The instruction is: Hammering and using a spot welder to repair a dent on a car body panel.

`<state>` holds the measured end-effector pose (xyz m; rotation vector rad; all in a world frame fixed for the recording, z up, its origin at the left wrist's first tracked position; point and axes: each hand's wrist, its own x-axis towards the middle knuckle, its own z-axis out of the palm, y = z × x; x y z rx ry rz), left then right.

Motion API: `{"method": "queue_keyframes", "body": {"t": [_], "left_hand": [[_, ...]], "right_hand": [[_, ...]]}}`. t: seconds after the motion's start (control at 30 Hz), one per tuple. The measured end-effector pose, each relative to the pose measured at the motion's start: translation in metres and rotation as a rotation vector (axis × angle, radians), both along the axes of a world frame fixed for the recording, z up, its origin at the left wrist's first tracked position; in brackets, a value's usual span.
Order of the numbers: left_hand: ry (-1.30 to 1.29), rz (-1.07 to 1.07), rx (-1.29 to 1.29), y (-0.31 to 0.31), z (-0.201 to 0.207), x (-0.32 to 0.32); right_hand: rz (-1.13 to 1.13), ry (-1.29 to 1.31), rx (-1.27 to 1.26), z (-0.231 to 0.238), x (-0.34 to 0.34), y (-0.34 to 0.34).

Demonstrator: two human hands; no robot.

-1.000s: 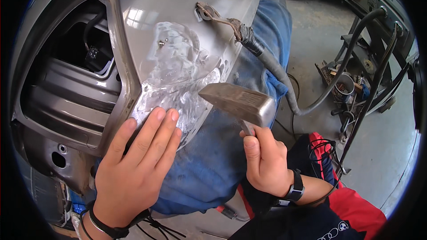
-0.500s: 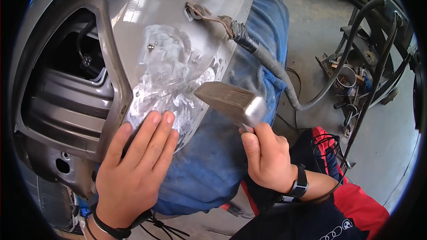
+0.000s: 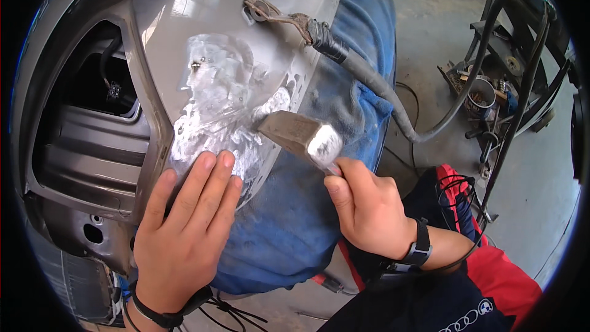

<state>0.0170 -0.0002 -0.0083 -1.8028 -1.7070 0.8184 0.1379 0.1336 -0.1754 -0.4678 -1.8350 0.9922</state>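
My left hand (image 3: 184, 233) lies flat on the lower part of a grey car body panel (image 3: 283, 0), fingers stretched out. Its fingertips touch the edge of a dented patch sanded to bare, shiny metal (image 3: 224, 98). My right hand (image 3: 372, 209) is wrapped around the handle of a hammer (image 3: 298, 135). The hammer's wedge-shaped end points left, over the lower right edge of the bare patch; I cannot tell whether it touches the metal. Its square, worn face is turned toward me. Most of the handle is hidden in my fist.
A thick grey cable (image 3: 381, 89) is fixed by a clamp to the panel's upper part and loops off right. Blue cloth (image 3: 276, 227) covers what lies beside the panel. The lamp opening (image 3: 92, 129) is at left. A cart (image 3: 522, 80) with a tool bucket (image 3: 480, 95) stands at right.
The hammer and my right hand have moved slightly left, and the hammer's face has turned more toward me. The whole view has shifted a little. My left hand stays on the panel.
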Motion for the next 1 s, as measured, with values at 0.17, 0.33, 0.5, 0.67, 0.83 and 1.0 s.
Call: {"method": "queue_keyframes", "body": {"t": [0.17,0.33,0.5,0.67,0.83,1.0], "left_hand": [[-0.003,0.019,-0.001,-0.002,0.000,0.002],[-0.007,0.017,-0.010,0.001,-0.001,0.001],[-0.020,0.036,-0.013,0.002,0.002,0.002],[-0.018,0.036,-0.036,0.006,0.003,0.007],[-0.013,0.038,-0.088,0.017,-0.002,0.014],[-0.080,0.089,-0.132,0.037,-0.008,0.010]], "right_hand": [[-0.002,0.024,-0.010,0.002,0.000,-0.002],[-0.013,0.026,-0.017,-0.002,0.001,-0.001],[-0.028,0.037,0.025,-0.003,-0.001,-0.004],[-0.008,0.006,0.014,-0.004,0.002,-0.003],[-0.028,-0.060,0.074,-0.008,0.010,-0.001],[0.067,0.088,-0.114,-0.030,0.038,0.005]]}}
